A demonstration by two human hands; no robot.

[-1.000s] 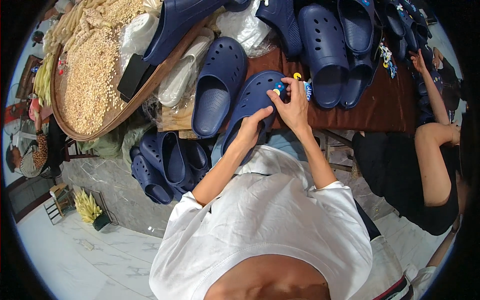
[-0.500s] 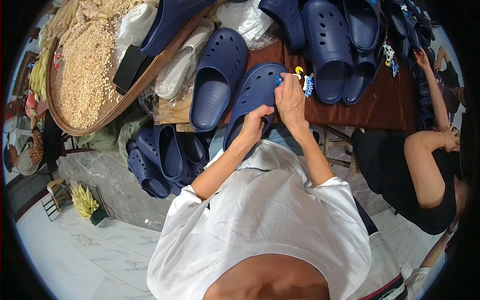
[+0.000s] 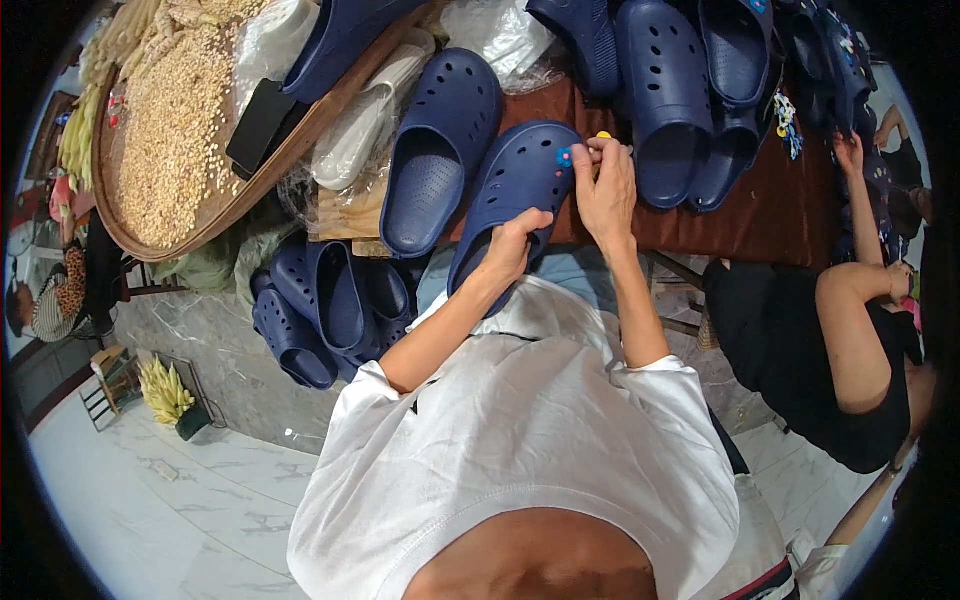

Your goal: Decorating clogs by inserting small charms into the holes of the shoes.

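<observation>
Nearest, the left hand [image 3: 512, 245] grips the heel end of a navy blue clog [image 3: 515, 195], fingers closed around its rim, and holds it tilted over the near edge of the counter [image 3: 770, 215], which has a brown cover. A little farther, the right hand [image 3: 605, 190] is pinched narrow on the toe of the same clog, its fingertips [image 3: 585, 152] pressing beside a small coloured charm [image 3: 565, 157] that sits in one of the holes; a yellow bit [image 3: 603, 135] shows just above the fingers. The clog looks light, made of soft foam, so it probably bends under pressure; holding it by the heel rim and the thick toe seems the steadiest way. To the left lies a second clog [image 3: 435, 150], open side up. Farther left, a wide woven tray [image 3: 215, 215] holds pale grain [image 3: 175, 130], a dark flat object and another clog. At the far right, more navy clogs [image 3: 665, 95] lie in a row, and another person's hand [image 3: 850, 152] reaches toward them.
</observation>
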